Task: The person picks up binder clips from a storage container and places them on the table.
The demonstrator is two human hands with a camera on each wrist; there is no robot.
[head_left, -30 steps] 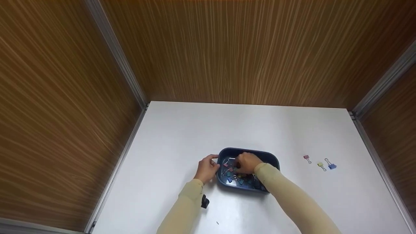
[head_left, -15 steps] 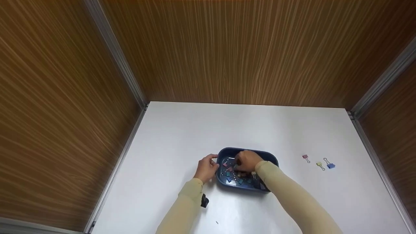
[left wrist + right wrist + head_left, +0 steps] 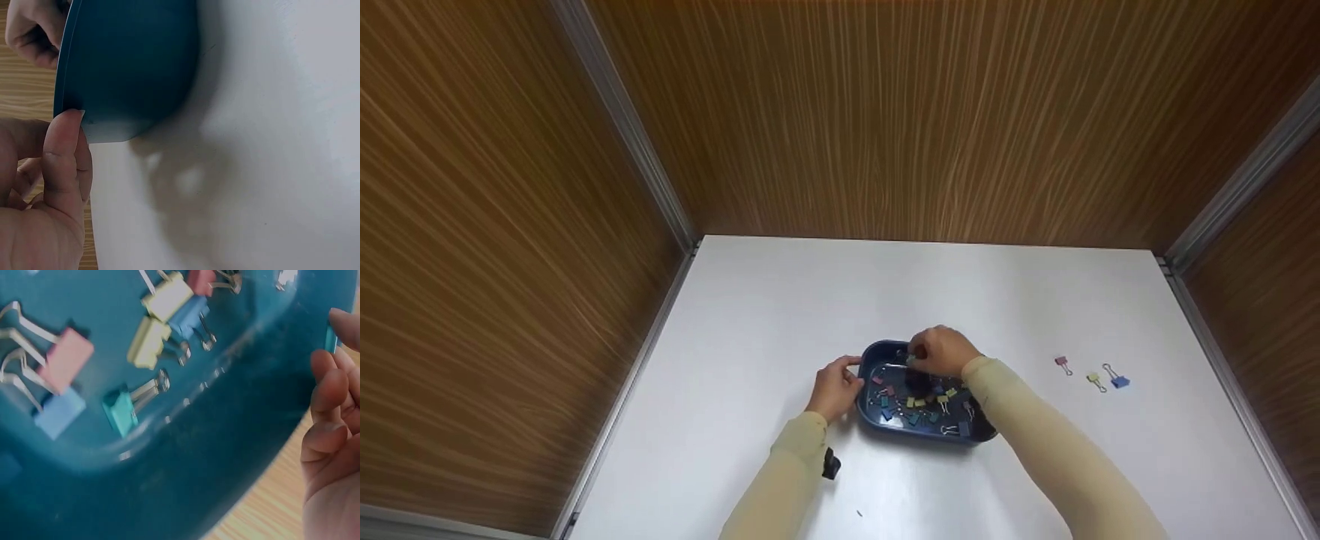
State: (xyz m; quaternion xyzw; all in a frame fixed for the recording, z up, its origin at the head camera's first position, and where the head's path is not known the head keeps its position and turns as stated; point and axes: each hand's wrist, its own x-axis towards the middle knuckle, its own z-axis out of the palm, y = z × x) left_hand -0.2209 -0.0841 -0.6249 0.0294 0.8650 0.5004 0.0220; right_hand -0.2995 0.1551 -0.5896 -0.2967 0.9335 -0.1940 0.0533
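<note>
We see a smooth white bench (image 3: 780,300) boxed in on three sides by wood-grain panels (image 3: 885,112), streaked brown and joined at the corners by pale metal strips (image 3: 630,127). Near the front of the bench sits a dark blue tray (image 3: 877,429), a shallow plastic tub with rounded corners and a glossy inner wall. A loose heap of small binder clips (image 3: 919,405) lies in it, boxy bodies in pink, yellow, blue and teal with bent wire handles.

Our left hand (image 3: 834,388) rests against the tray's left rim, and in the left wrist view the thumb tip presses on the rim's edge, with the other fingers curled loosely behind. Our right hand (image 3: 941,351) hovers over the tray's far side with its fingers bent, pinching a small teal clip (image 3: 331,338) at the fingertips.

Well to the right of the tray, three more clips lie apart on the bare bench: a pink one (image 3: 1063,363), a yellow one (image 3: 1095,380) and a blue one (image 3: 1118,379). Both arms wear beige sleeves (image 3: 1035,442).
</note>
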